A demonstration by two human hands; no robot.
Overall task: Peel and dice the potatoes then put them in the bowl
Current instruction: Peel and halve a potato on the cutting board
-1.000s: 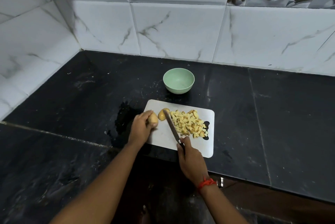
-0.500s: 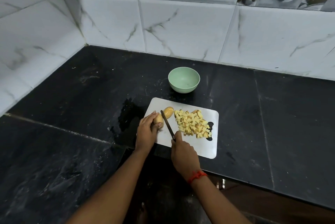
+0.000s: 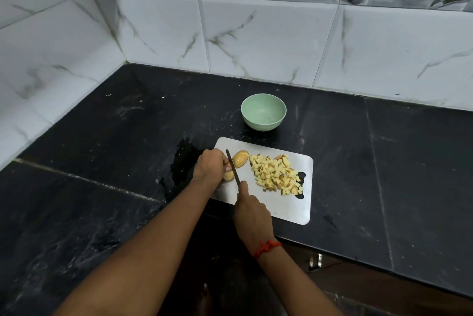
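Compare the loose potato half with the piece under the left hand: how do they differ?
The loose half lies untouched and fully visible; the held piece is gripped by the left hand and mostly hidden. The held piece lies left of the knife, the loose half right of it. Both lie undiced on the board.

The left hand (image 3: 210, 166) hides most of its potato piece (image 3: 228, 175).

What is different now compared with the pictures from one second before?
The right hand brought the knife leftward, from between the loose potato half and the diced pile to the potato piece that the left hand holds down. Both grips are unchanged. The loose potato half, the diced pile, the cutting board and the bowl, with no dice in it, stayed in place.
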